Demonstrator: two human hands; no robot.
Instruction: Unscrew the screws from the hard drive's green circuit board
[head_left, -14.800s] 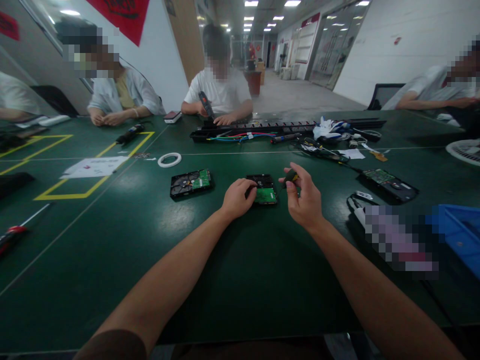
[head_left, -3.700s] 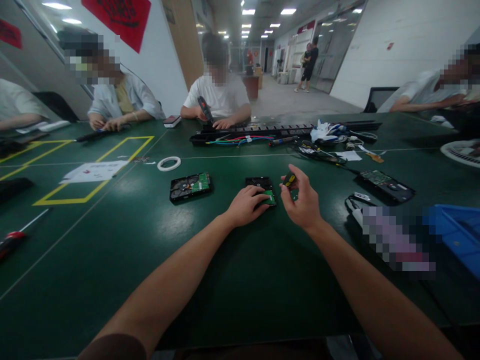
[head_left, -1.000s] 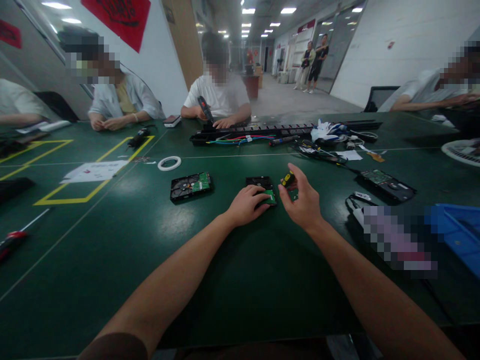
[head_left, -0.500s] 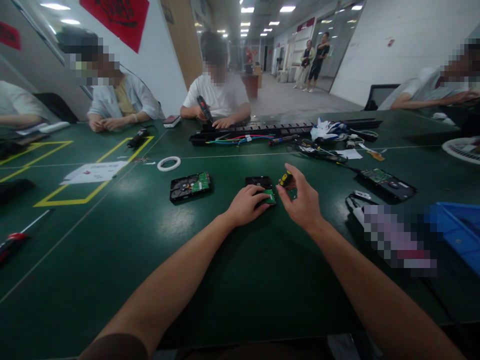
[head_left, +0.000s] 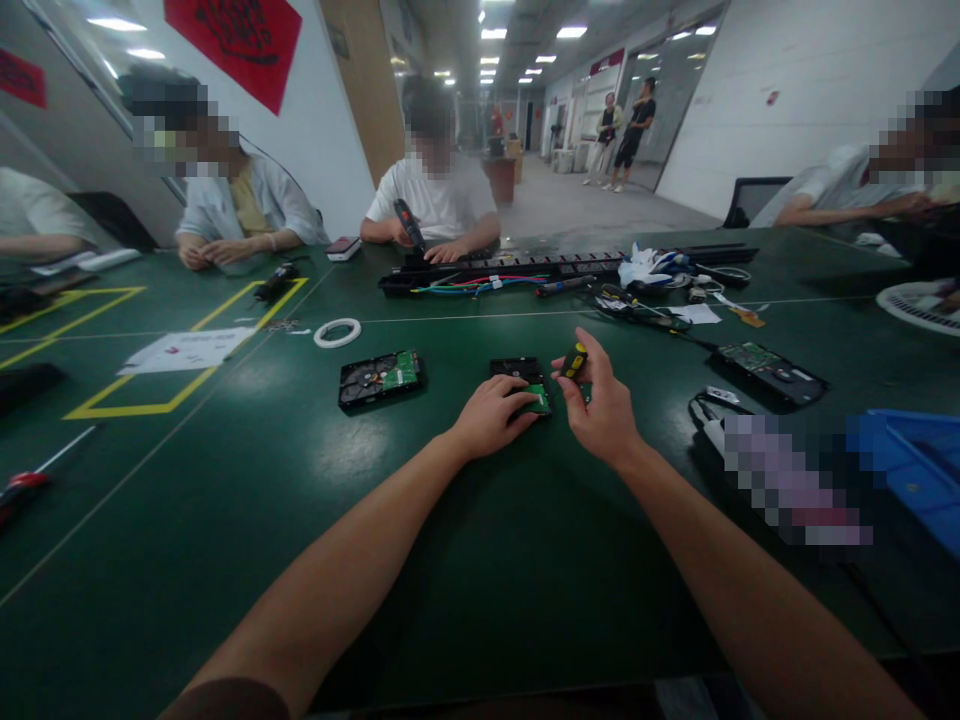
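My left hand (head_left: 495, 412) lies over a hard drive (head_left: 514, 367) in the middle of the table, its fingers curled on the drive and covering part of the green circuit board. In my right hand (head_left: 606, 412) is a short screwdriver (head_left: 574, 361) with a black and yellow handle, gripped between thumb and fingers just right of that drive. The screwdriver's tip is hidden. A small green piece (head_left: 586, 393) shows on the table by my right thumb. To the left sits a second hard drive (head_left: 381, 379), board side up.
A third hard drive (head_left: 769, 374) lies at the right, near a blue bin (head_left: 919, 470). A tape roll (head_left: 337, 333) and paper (head_left: 186, 348) are left. Wires (head_left: 480, 284) and a black rail (head_left: 570, 263) stretch across the back, where a co-worker (head_left: 431, 195) holds a power screwdriver (head_left: 409, 224).
The screwdriver in my right hand has turned slightly, and the fingers holding it have shifted. My left hand stays on the hard drive.
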